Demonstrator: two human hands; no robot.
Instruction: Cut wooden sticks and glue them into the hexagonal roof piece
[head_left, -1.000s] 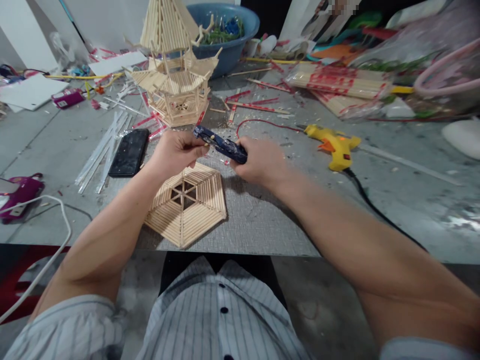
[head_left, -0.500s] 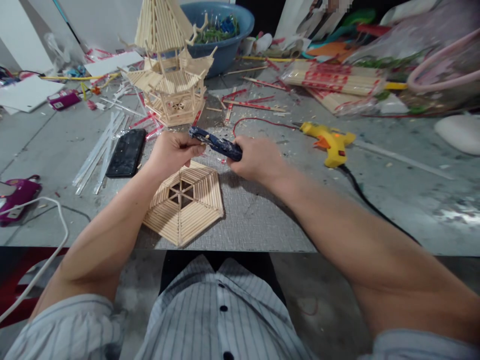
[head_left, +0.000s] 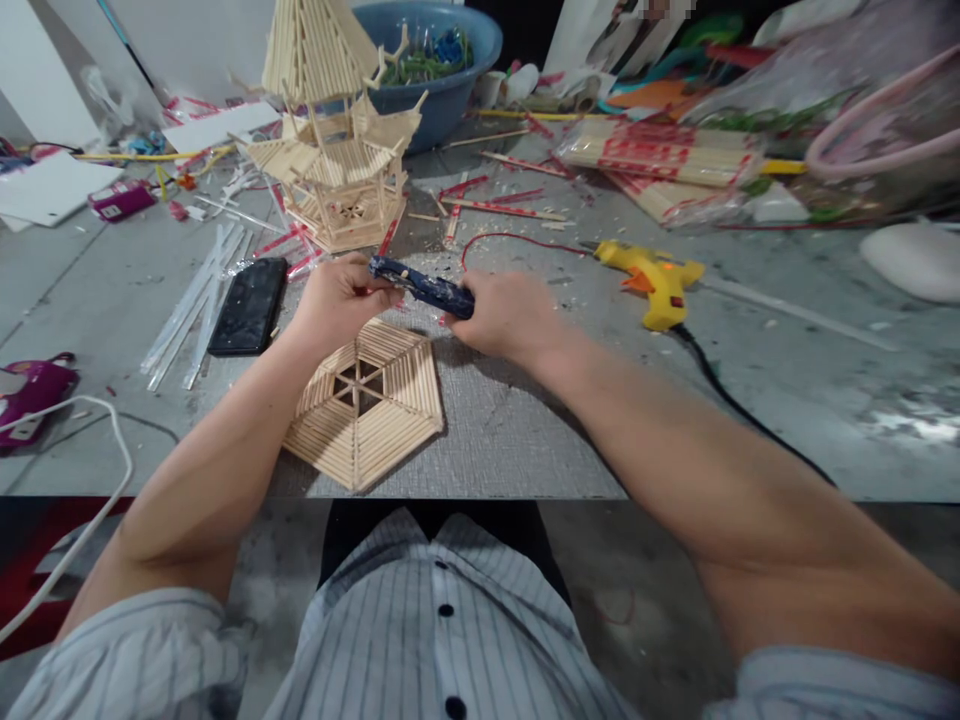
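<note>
My right hand [head_left: 508, 316] is closed round the handles of a dark blue cutting tool [head_left: 420, 285] held above the table. My left hand [head_left: 336, 300] pinches something small at the tool's front end; I cannot make out what it is. Just below both hands lies a flat hexagonal panel of pale wooden sticks [head_left: 364, 402] with an open star-shaped centre, resting on a grey textured mat [head_left: 495, 430] near the table's front edge.
A tall stick pagoda [head_left: 334, 150] stands behind my hands. A black phone [head_left: 248, 305] and loose clear sticks [head_left: 191, 300] lie to the left. A yellow glue gun [head_left: 654, 280] with a black cord lies right. A blue basin [head_left: 442, 60] and stick packs [head_left: 660, 155] sit at the back.
Both hands and the tool have stayed together in the same grip. The view has drifted slightly, so everything sits a little further left in the frame.
</note>
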